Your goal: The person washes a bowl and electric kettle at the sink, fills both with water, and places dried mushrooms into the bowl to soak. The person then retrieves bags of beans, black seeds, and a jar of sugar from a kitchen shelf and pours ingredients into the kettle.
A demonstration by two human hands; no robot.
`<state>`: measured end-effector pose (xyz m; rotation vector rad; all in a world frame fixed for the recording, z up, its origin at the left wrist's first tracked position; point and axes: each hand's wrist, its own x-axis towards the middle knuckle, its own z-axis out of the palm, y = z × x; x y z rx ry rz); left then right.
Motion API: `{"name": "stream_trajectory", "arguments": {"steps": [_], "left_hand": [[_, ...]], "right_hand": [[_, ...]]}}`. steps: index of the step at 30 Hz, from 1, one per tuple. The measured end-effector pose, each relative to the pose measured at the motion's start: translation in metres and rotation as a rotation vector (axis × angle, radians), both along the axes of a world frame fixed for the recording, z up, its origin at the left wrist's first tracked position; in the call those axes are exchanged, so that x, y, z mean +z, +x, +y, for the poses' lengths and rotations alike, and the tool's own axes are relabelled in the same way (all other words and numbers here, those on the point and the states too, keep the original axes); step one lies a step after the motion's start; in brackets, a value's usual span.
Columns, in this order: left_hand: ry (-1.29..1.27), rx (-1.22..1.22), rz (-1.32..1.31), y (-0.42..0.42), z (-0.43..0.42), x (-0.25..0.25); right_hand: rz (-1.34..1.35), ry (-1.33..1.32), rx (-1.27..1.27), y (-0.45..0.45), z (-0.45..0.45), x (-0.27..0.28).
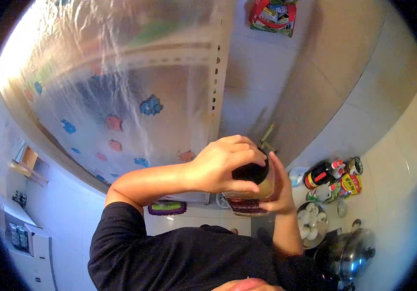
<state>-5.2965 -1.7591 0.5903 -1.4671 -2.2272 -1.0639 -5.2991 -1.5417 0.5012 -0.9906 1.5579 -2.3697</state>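
Observation:
In front of my chest I hold a jar with a black lid and pale contents. My left hand is curled over the lid from the left, fingers and thumb gripping its edge. Around the jar's right side, my right hand is wrapped, its thumb low on the jar. The jar's far side is hidden by my hands. Just below it shows a dark red patterned surface; I cannot tell whether it belongs to the jar.
To the right, a counter holds a dark sauce bottle, a yellow-red packet, a bowl of white eggs and a lidded pot. A plastic-covered cabinet stands left. A colourful packet hangs on the wall.

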Motion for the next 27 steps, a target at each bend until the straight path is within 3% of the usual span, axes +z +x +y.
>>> {"name": "stream_trajectory", "arguments": {"steps": [5,7,9,10,13,14,16,19,21,23,25,27], "left_hand": [[0.089,-0.423,-0.101,-0.049,0.0,0.011],[-0.029,-0.051,0.13,-0.046,-0.001,0.034],[-0.1,0.222,-0.129,-0.047,-0.001,0.036],[-0.138,0.088,-0.1,-0.059,-0.005,0.029],[-0.023,0.058,-0.097,-0.064,-0.009,0.024],[0.0,0.174,0.069,-0.062,-0.009,0.03],[0.078,0.451,0.124,-0.048,-0.021,0.042],[0.532,0.618,0.035,-0.037,-0.036,0.028],[0.404,0.788,0.149,-0.018,-0.042,0.026],[0.199,0.957,0.285,-0.001,-0.046,0.023],[0.28,0.858,0.252,0.007,-0.05,0.018],[0.266,0.816,0.26,0.025,-0.054,0.021]], "right_hand": [[-0.038,-0.032,0.169,-0.044,0.004,0.008],[-0.056,-0.036,0.113,-0.062,0.009,-0.008],[0.052,-0.004,0.003,-0.08,0.008,0.002],[0.059,0.0,0.036,-0.085,0.01,0.007],[0.107,-0.046,0.105,-0.102,0.016,0.019],[0.142,-0.096,0.105,-0.114,0.021,0.023],[0.177,-0.185,0.073,-0.147,0.042,0.027],[0.218,-0.278,-0.186,-0.181,0.037,0.095],[0.44,-0.283,-0.351,-0.189,0.004,0.165],[0.567,-0.394,-0.356,-0.22,-0.033,0.21],[0.558,-0.387,-0.29,-0.253,-0.069,0.24],[0.515,-0.288,-0.073,-0.22,-0.11,0.26]]}}
